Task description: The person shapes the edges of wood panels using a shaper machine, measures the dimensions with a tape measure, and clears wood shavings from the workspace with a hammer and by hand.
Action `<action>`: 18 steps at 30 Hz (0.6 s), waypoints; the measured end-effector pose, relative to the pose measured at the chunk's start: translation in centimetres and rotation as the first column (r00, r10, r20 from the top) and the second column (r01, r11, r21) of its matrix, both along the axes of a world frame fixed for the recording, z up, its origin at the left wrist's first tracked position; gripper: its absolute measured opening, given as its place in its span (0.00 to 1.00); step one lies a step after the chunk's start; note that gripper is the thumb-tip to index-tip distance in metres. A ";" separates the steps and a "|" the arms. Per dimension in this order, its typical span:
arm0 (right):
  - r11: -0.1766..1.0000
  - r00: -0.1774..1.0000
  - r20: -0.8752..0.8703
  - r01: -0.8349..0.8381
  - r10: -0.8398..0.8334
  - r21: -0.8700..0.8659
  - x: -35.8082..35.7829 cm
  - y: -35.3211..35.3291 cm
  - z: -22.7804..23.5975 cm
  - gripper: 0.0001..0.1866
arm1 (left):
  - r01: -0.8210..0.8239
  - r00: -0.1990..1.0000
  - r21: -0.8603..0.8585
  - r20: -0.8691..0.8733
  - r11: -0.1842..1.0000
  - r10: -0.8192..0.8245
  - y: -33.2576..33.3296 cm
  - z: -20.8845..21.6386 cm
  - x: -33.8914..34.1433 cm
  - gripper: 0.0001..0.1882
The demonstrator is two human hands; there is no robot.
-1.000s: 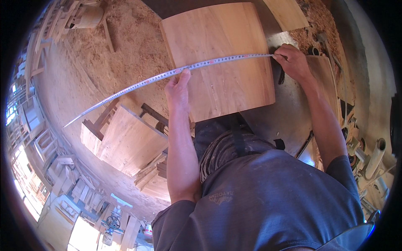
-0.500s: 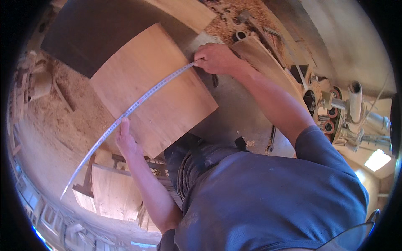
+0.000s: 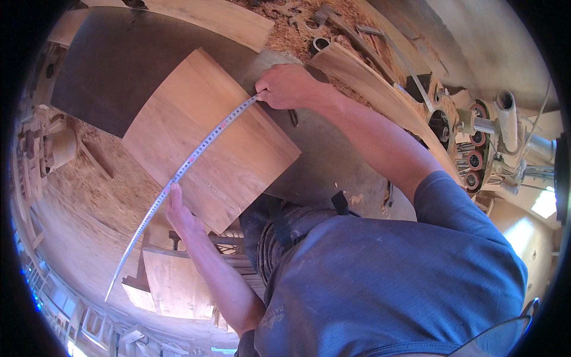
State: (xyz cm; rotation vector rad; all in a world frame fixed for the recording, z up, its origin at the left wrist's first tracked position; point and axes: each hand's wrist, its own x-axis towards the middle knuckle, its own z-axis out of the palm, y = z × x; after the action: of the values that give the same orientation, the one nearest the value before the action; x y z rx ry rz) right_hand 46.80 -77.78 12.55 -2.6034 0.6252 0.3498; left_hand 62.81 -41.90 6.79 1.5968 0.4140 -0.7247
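A white tape measure blade (image 3: 205,144) is stretched across a light wooden panel (image 3: 232,166) made of joined boards. My right hand (image 3: 288,86) is closed on the blade by the panel's right edge; whatever else lies inside the fist is hidden. At the left edge my left hand (image 3: 183,215) pinches the blade, thumb tip on it, the other fingers mostly hidden. Beyond this hand the blade runs on past the panel and hangs down to the lower left. The panel rests partly over a dark flat sheet (image 3: 113,71).
Another wooden panel (image 3: 178,279) is at the lower left, below my left forearm. At the upper right are a long board (image 3: 363,89), shavings, a hammer-like tool (image 3: 326,13) and a short pipe piece (image 3: 321,44). A machine with round parts (image 3: 474,159) stands at the right.
The whole view has shifted slightly. Both hands keep nearly the same grip on the blade, and it stays across the panel in almost the same line.
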 end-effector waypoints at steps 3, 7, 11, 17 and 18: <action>1.000 0.998 0.062 -0.011 0.013 -0.023 -0.3 0.0 -0.4 0.10 | 0.000 1.000 -0.025 -0.012 1.000 0.000 0.3 -0.6 0.2 0.27; 0.997 0.996 0.082 -0.015 0.021 -0.073 -0.3 0.1 -0.4 0.10 | -0.013 1.000 -0.040 -0.004 0.999 0.013 0.5 -1.1 0.1 0.26; 0.998 0.997 0.060 -0.046 0.048 -0.039 -0.3 -0.2 0.0 0.10 | -0.027 1.000 -0.070 0.001 0.997 0.028 0.2 -0.7 -0.1 0.26; 0.994 0.994 0.040 -0.094 0.097 -0.062 -0.9 -0.6 -0.4 0.10 | -0.001 0.998 -0.052 0.061 0.999 0.004 -0.5 0.7 -0.3 0.22; 0.994 0.993 0.069 -0.097 0.100 -0.046 -0.8 -0.5 -0.3 0.11 | -0.019 0.999 -0.094 0.030 0.995 0.022 -0.4 0.6 -0.2 0.22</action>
State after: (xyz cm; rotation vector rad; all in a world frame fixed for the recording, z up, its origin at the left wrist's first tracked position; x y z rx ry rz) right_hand 46.00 -78.26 12.28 -2.6809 0.4867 0.2758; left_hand 62.57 -42.25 7.41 1.5118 0.3683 -0.6930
